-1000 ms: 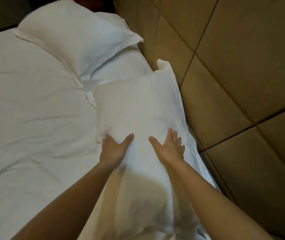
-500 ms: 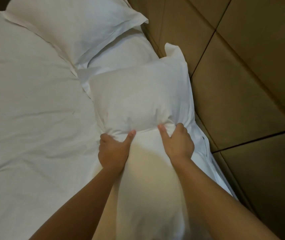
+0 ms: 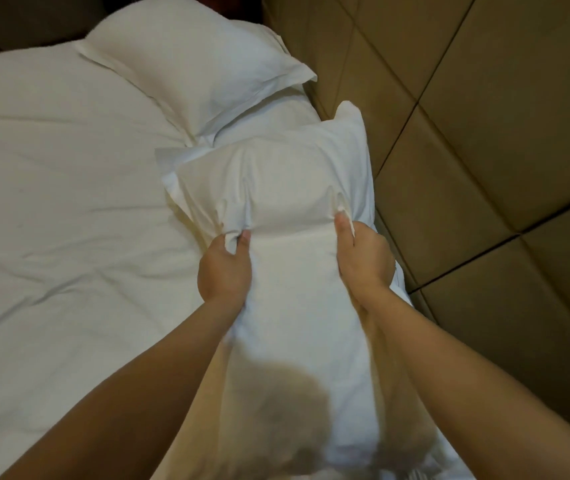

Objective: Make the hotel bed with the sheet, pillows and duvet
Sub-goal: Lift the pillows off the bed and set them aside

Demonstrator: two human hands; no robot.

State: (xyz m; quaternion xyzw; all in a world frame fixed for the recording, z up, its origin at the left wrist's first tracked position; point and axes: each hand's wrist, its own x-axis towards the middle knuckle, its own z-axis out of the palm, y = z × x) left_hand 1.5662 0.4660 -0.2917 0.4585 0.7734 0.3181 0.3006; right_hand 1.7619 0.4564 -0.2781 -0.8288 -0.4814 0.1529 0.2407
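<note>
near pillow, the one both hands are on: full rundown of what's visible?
The near pillow is plain white in a cotton-like case with a flat flanged border at its left edge. It looks plump and creased, lying on the white sheet beside the padded tan headboard. The left hand and right hand each pinch bunched fabric at its near side. Its far end meets the other pillow.

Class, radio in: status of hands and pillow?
Left hand, right hand both gripping near pillow. Far pillow placed. Headboard alongside; nothing blocking.
</note>
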